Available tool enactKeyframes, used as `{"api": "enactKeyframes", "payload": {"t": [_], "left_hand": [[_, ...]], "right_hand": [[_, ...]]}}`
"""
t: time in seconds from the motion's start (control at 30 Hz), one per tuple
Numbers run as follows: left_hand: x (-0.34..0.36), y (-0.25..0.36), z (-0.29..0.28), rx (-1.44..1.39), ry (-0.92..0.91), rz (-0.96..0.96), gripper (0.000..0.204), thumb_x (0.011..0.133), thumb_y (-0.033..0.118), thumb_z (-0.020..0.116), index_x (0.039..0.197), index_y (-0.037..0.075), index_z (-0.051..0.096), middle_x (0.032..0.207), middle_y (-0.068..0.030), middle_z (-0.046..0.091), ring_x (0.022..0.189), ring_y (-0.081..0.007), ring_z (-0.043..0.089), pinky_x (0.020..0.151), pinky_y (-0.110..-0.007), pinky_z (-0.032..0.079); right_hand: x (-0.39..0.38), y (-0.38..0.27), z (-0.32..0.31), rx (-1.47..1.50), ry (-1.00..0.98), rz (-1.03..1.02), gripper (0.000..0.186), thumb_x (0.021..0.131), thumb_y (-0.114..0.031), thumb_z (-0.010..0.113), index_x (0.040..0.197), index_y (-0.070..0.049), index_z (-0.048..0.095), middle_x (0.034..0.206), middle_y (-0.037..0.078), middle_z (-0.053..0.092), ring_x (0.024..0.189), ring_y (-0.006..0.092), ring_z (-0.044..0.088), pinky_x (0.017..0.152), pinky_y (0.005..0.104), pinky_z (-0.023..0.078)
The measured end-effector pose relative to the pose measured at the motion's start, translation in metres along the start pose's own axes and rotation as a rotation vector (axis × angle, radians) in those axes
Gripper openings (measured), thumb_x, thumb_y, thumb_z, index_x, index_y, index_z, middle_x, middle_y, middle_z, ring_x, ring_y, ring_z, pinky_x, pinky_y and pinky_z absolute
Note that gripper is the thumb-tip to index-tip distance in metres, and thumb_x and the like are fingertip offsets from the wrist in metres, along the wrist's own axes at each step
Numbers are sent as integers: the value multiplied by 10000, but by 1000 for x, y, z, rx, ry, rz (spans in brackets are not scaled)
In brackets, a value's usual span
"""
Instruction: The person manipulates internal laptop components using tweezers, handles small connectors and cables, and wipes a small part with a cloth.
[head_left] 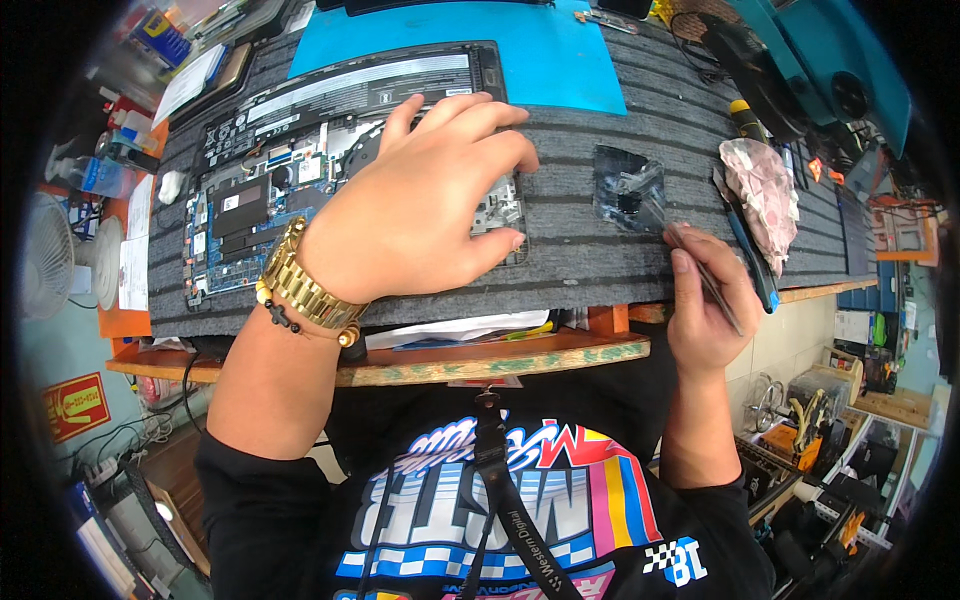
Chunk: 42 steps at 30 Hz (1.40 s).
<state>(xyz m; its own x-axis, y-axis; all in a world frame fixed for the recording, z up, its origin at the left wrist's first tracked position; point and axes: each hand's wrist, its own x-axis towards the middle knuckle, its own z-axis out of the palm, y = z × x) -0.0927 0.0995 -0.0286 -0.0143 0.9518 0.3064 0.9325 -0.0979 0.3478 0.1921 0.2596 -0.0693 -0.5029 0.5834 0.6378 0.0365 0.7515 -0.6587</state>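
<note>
An opened laptop [222, 255] lies with its blue circuit board and long black battery [350, 95] exposed. Over its right part my left hand [420, 200] is spread, fingers apart, holding nothing; whether the palm touches the laptop I cannot tell. It hides part of the board and a fan. My right hand [712, 300] pinches slim metal tweezers [718, 298] between thumb and fingers. Their tips point toward a shiny dark plastic sheet or pouch [612, 180] on the striped grey mat. A small black square [628, 203] shows on it; contact with the tips is unclear.
Right of the pouch lie a blue-and-black handled tool [745, 235] and a crumpled pinkish cloth or tissue [762, 200]. A blue mat [560, 60] covers the back. The worn wooden table edge [480, 362] runs before me. A fan [48, 250] stands at left.
</note>
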Motion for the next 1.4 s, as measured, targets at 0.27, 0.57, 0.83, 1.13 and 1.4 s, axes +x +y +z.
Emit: {"api": "enactKeyframes", "payload": {"t": [0.27, 0.57, 0.83, 1.13, 1.4], "left_hand": [[0, 1, 0, -12, -11, -17, 522, 845, 241, 856, 1317, 127, 663, 1611, -170, 568, 1552, -425, 459, 1303, -649, 269], [1, 2, -3, 7, -12, -8, 523, 850, 242, 846, 1323, 124, 659, 1612, -179, 565, 1550, -432, 459, 1297, -672, 266], [0, 1, -2, 9, -9, -6, 515, 856, 247, 838, 1324, 118, 664, 1612, -186, 568, 1554, -436, 455, 1301, -659, 267], [-1, 1, -1, 25, 3, -2, 514, 858, 254, 840, 1322, 117, 666, 1602, -189, 577, 1554, -431, 459, 1300, -656, 273], [0, 0, -1, 14, -2, -3, 516, 858, 270, 838, 1319, 116, 667, 1598, -188, 579, 1554, -428, 460, 1298, -654, 277]], "right_hand": [[6, 0, 1, -152, -69, -200, 203, 874, 129, 779, 1064, 57, 768, 1051, 198, 817, 1054, 362, 811, 1081, 531, 590], [6, -5, 0, -285, -188, -267, 271, 840, 95, 831, 1095, 3, 825, 1096, 163, 833, 1121, 370, 802, 1154, 544, 530], [6, -4, 1, -280, -174, -251, 268, 839, 92, 835, 1093, 8, 826, 1092, 167, 835, 1130, 379, 802, 1158, 550, 526], [5, -4, 0, -187, -155, -154, 221, 886, 83, 801, 1102, 41, 819, 1100, 178, 840, 1145, 365, 804, 1179, 562, 509], [6, -9, -7, 366, -130, 195, 235, 1054, -20, 700, 1244, 115, 730, 1179, 239, 821, 1149, 304, 799, 1280, 557, 411]]}}
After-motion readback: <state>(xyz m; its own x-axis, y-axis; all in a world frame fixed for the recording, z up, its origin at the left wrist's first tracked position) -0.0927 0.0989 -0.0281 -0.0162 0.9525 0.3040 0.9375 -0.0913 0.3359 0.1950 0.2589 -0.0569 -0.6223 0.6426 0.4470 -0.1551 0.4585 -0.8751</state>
